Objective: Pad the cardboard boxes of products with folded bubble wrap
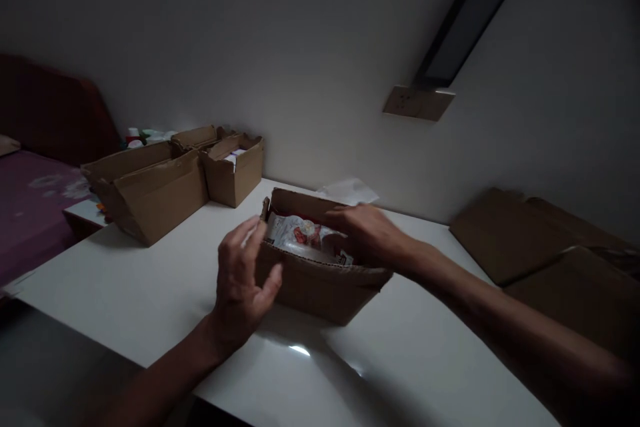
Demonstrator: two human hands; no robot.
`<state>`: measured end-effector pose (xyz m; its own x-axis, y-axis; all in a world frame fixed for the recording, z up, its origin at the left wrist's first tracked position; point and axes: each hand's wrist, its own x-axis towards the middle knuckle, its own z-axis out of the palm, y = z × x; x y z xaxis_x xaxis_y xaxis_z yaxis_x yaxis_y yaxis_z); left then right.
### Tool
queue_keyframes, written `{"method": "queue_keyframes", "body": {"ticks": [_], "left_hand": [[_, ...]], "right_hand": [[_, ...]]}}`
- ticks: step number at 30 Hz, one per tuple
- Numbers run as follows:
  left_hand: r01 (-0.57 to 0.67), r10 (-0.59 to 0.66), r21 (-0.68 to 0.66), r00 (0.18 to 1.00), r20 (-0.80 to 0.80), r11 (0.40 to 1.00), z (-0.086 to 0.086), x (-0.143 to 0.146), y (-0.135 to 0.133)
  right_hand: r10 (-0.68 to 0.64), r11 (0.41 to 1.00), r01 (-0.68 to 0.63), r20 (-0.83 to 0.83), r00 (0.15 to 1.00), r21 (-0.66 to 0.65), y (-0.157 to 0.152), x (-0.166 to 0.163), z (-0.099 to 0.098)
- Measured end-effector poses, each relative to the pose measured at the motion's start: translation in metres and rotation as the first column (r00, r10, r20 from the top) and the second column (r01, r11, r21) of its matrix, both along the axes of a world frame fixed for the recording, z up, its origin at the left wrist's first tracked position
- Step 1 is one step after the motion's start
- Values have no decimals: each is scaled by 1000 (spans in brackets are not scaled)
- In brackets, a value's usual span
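A small open cardboard box (315,287) stands on the white table, with a shiny printed food packet (300,232) lying inside it near the top. My left hand (243,273) is at the box's left end, thumb and fingers apart, holding nothing; whether it touches the cardboard is unclear. From the right, my right hand (370,227) reaches over the rim to the packet's right side. Its fingers point left and down, partly hidden and dim, so their grip does not show.
Several open cardboard boxes (170,193) stand at the table's (165,300) back left. Behind my box lies a clear plastic sheet (350,191). Flattened cardboard (520,233) is at the right. A socket plate (419,103) is on the wall, and a purple bed (35,200) is at the left.
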<state>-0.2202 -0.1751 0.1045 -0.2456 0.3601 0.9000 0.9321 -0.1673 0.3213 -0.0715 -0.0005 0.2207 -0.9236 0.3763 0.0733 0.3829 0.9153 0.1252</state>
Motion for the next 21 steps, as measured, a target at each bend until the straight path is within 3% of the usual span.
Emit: {"method": "queue_keyframes", "body": {"ticks": [2, 4, 7, 10, 12, 15, 18, 21], "left_hand": [[8, -2, -29, 979, 203, 1000, -16, -6, -3], [104, -52, -97, 900, 432, 990, -35, -12, -5], [333, -117, -168, 687, 717, 928, -62, -21, -6], [428, -52, -186, 486, 872, 884, -71, -25, -4], [401, 3, -209, 457, 889, 892, -66, -23, 2], [388, 10, -224, 483, 876, 894, -55, -2, 14], [495, -70, -177, 441, 895, 850, -57, 42, 22], [646, -196, -135, 413, 890, 751, -66, 83, 26]], "right_hand": [[-112, 993, 100, -297, 948, -56, 2, 51, 8], [-258, 963, 182, -482, 838, -199, -1, 100, -4], [-439, 848, 197, -441, 783, -493, -18, 137, -57], [-439, 756, 63, -433, 787, -652, -39, 118, -118], [-442, 733, 12, -462, 769, -680, -44, 97, -141], [-471, 755, 36, -503, 724, -655, -43, 100, -148], [-516, 785, 131, -523, 679, -605, -57, 157, -147], [-593, 790, 300, -538, 599, -535, -81, 218, -149]]}}
